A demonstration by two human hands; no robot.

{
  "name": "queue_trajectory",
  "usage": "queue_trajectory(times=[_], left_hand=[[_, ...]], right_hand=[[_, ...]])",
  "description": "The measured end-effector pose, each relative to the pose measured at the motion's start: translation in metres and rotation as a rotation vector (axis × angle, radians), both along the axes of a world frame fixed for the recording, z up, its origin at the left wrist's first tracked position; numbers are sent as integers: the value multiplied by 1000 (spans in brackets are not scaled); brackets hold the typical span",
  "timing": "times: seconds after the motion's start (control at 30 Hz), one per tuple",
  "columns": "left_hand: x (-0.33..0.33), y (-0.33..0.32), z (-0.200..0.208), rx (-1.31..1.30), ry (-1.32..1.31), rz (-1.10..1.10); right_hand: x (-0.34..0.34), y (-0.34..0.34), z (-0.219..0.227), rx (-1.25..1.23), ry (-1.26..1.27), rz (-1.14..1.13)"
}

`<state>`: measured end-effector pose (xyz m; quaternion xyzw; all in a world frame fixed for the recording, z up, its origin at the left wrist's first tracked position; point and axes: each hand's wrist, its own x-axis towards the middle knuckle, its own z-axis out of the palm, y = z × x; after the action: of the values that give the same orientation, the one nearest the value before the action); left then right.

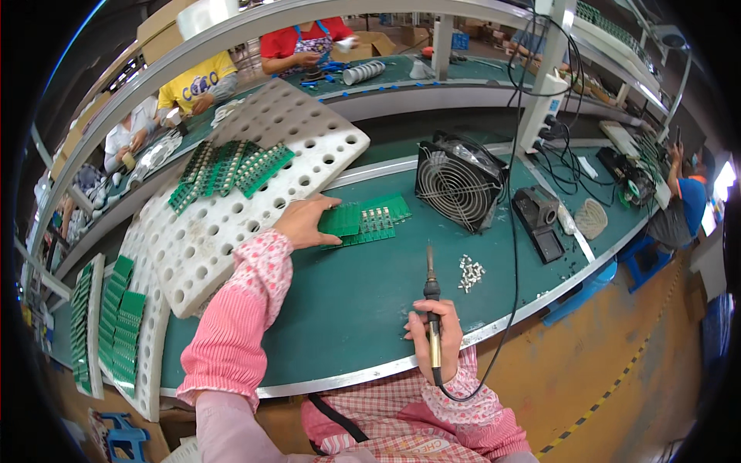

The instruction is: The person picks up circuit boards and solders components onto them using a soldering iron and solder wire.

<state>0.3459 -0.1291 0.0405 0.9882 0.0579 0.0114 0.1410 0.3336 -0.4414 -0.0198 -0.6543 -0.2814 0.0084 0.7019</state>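
My left hand (304,221) reaches over the green bench and grips the left edge of a green circuit board (340,221) between thumb and fingers. That board overlaps another green circuit board (377,224) with rows of small silvery parts, lying on the bench top. In my right hand (437,333), near the front edge, is a soldering iron (434,324) held like a pen, its tip pointing away from me and apart from the boards. A small pile of silvery components (470,273) lies to the right of the iron's tip.
A white perforated foam slab (309,166) at the left carries several boards (224,168). More boards (122,324) stand on slabs farther left. A fan (460,184) and an iron stand (538,224) sit at the right. The iron's black cable (515,262) crosses the bench. Other people work beyond.
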Motion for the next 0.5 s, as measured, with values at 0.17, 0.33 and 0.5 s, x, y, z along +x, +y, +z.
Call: queue_trajectory(times=[0.17, 0.33, 0.5], left_hand=[[-30, -46, 36, -35, -171, -65], [-60, -107, 28, 173, -167, 25], [-74, -137, -5, 247, -57, 222]], right_hand=[[7, -1, -3, -16, -37, -34], [9, 2, 7, -69, -134, -14], [2, 6, 10, -182, -270, 22]])
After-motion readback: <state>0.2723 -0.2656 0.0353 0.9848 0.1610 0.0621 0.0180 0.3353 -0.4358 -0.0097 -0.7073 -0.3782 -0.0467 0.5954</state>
